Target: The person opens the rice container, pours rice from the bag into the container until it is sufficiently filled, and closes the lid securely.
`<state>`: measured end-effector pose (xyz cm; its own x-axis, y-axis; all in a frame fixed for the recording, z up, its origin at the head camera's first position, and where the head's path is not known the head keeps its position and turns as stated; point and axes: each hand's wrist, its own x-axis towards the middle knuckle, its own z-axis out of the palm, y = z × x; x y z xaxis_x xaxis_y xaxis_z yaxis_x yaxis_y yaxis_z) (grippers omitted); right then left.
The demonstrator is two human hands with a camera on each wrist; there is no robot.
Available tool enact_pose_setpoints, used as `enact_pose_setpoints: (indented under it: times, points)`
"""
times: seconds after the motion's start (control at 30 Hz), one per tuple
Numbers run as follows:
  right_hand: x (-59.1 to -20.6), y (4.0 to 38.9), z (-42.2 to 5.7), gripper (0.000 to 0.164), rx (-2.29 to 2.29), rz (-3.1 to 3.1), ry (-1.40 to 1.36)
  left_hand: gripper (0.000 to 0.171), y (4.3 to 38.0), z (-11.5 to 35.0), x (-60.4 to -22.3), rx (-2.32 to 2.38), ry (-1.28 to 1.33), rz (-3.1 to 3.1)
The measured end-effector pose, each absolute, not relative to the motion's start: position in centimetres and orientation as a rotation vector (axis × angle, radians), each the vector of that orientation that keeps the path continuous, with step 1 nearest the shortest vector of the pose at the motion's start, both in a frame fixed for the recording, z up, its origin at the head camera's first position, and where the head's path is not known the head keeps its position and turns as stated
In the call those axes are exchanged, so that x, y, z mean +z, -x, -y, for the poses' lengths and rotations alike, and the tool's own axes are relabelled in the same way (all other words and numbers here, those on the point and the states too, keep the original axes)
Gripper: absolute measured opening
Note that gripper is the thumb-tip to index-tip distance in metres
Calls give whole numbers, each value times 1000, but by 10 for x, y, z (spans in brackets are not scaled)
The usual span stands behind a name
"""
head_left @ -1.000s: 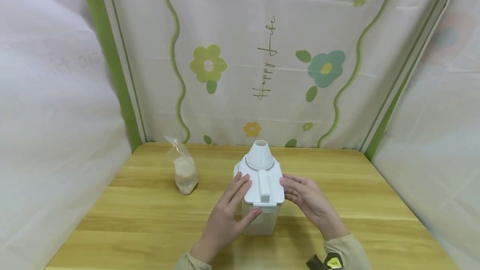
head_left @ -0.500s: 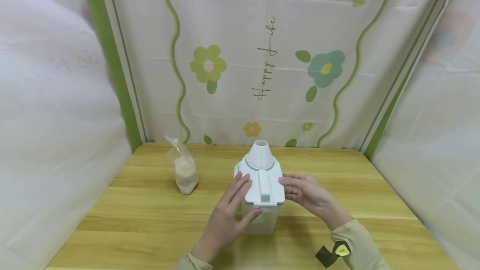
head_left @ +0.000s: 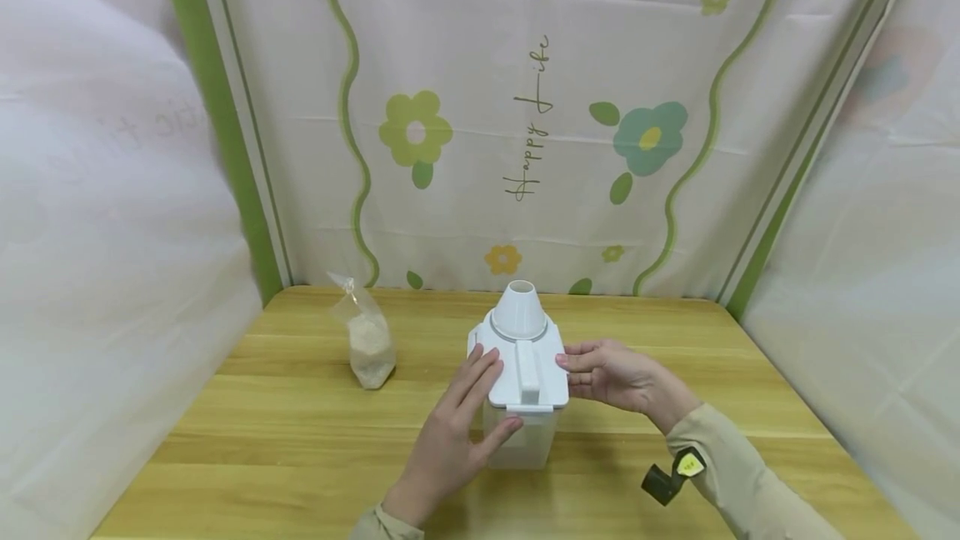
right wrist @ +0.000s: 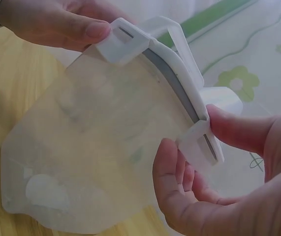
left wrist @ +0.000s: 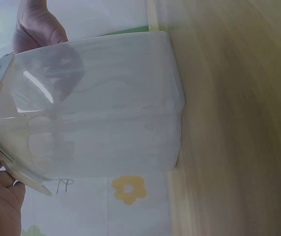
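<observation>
A clear storage container (head_left: 520,444) with a white lid (head_left: 508,373) and cone-shaped spout cap (head_left: 520,312) stands upright on the table. My left hand (head_left: 453,438) holds its near left corner, fingers along the lid's left side and thumb at the front latch (right wrist: 125,42). On the opposite side, my right hand (head_left: 613,375) pinches the right side latch (right wrist: 199,145): the thumb is on the lid's edge, fingers curled beneath the flap. This flap appears angled out from the wall. The container looks see-through, with no contents visible in the left wrist view.
A tied plastic bag (head_left: 371,348) of pale grains stands left of the container on the wooden table (head_left: 285,440). A flower-print curtain (head_left: 465,215) rises behind the table, with white sheets at both sides. A black wrist mount (head_left: 671,473) is on my right sleeve.
My right wrist and forearm have swung outward to the right, while its fingers stay at the lid's right edge. My left hand, the container and the bag stay in place.
</observation>
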<state>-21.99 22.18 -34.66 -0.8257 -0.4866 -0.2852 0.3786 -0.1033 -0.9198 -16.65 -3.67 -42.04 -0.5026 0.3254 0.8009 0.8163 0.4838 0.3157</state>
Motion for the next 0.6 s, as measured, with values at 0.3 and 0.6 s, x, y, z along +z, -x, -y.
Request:
enact_pose_setpoints:
  times: [0.3,0.6]
  points:
    - [-348,226,-226,28,-1980,-1474,100,66,168,35,-419,-934,954,2029]
    - [-354,224,-226,20,-2041,-1378,22,65,167,35,-422,-933,940,2044]
